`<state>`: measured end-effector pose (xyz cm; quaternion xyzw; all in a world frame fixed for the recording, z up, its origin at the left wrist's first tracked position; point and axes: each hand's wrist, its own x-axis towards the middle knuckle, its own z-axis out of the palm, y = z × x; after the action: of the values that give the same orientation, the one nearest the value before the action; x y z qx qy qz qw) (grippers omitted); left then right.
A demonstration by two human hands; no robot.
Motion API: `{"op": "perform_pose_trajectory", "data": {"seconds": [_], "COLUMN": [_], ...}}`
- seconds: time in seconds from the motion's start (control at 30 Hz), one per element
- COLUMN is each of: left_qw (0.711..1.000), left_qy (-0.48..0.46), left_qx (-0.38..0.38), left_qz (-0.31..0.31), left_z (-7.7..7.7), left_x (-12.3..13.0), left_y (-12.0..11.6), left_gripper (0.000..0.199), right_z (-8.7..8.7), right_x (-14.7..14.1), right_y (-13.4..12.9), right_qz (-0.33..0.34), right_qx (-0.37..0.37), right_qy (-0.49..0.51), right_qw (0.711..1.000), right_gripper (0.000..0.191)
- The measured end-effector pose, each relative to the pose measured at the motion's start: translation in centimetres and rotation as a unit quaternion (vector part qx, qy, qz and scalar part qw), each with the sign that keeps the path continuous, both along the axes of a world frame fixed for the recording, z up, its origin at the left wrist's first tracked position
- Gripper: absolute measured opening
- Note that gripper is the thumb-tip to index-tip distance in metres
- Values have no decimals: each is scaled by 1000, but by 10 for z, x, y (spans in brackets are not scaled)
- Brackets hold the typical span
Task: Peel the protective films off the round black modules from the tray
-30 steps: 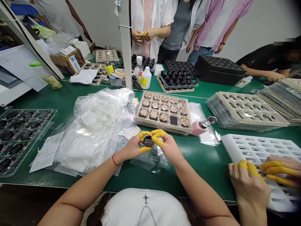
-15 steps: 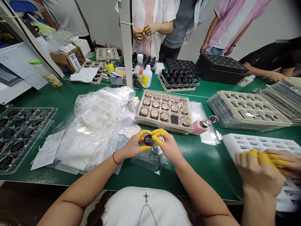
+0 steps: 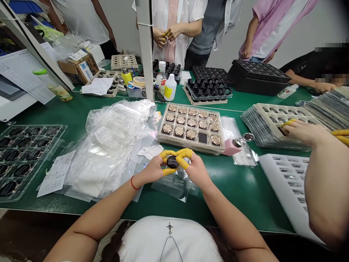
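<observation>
A round black disc with small pale print is held up between both hands, above the near part of the table. My left hand has its yellow-covered fingers closed on the disc's left side. On the other side, my right hand pinches the disc's right edge, also in yellow finger covers. Clear printed film lies on the table below the hands. Just beyond them sits a tray of gold-coloured watch parts, with one dark square compartment in its front row.
Plastic bags are heaped at left, beside a clear tray of black discs. A pink bottle stands right of the middle tray. A co-worker's hand is over a beige tray; a white tray lies nearer.
My hands and the disc have hardly moved. The co-worker's hands at right have moved from the white tray up toward the beige tray.
</observation>
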<state>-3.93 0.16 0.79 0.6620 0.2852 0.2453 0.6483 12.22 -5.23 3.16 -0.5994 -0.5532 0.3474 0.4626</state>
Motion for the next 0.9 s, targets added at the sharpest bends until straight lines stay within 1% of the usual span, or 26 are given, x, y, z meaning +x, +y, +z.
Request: {"op": "perform_pose_trajectory", "data": {"seconds": [0.1, 0.17, 0.2, 0.27, 0.33, 0.37, 0.43, 0.5, 0.57, 0.63, 0.7, 0.8, 0.83, 0.9], "left_qw": [1000, 1000, 1000, 1000, 999, 999, 998, 997, 997, 997, 996, 997, 997, 997], "left_qy": [0, -3, -5, -5, 3, 9, 15, 14, 11, 10, 14, 18, 17, 13], "left_qx": [-8, -15, -18, -26, -38, -46, -64, -75, -78, -80, -81, -76, -75, -76], "left_qz": [1, 0, -1, -1, 0, 0, -2, -6, -11, -16, -21, -19, -19, -20], "left_z": [1, 1, 1, 1, -1, -2, -5, -6, -6, -6, -5, -5, -5, -4], "left_x": [0, 0, 1, 1, 2, 2, 3, 4, 5, 5, 6, 6, 7, 8], "left_y": [0, 0, 0, 0, 1, 1, 1, 0, -1, -2, -3, -5, -5, -7], "left_gripper": [44, 45, 45, 46, 47, 48, 50, 51, 50, 49, 50, 49, 48, 49], "right_z": [-1, 0, 1, 3, 1, -3, -18, -37, -55, -65, -67, -64, -64, -63], "right_x": [-2, -3, -2, 7, 23, 33, 54, 71, 78, 79, 77, 76, 77, 77], "right_y": [0, 0, 0, -2, -6, -8, -16, -26, -34, -39, -40, -35, -33, -31], "right_qz": [1, 2, 2, -8, -31, -42, -57, -66, -69, -76, -85, -84, -78, -77], "right_qx": [1, 15, 29, 66, 76, 58, -18, -108, -167, -197, -214, -221, -222, -228], "right_qy": [-6, -30, -59, -156, -282, -343, -441, -490, -481, -452, -430, -402, -393, -382], "right_qw": [1000, 999, 998, 986, 956, 937, 895, 862, 858, 866, 873, 885, 889, 892], "right_gripper": [9, 10, 10, 10, 19, 24, 26, 26, 23, 23, 26, 34, 33, 22]}}
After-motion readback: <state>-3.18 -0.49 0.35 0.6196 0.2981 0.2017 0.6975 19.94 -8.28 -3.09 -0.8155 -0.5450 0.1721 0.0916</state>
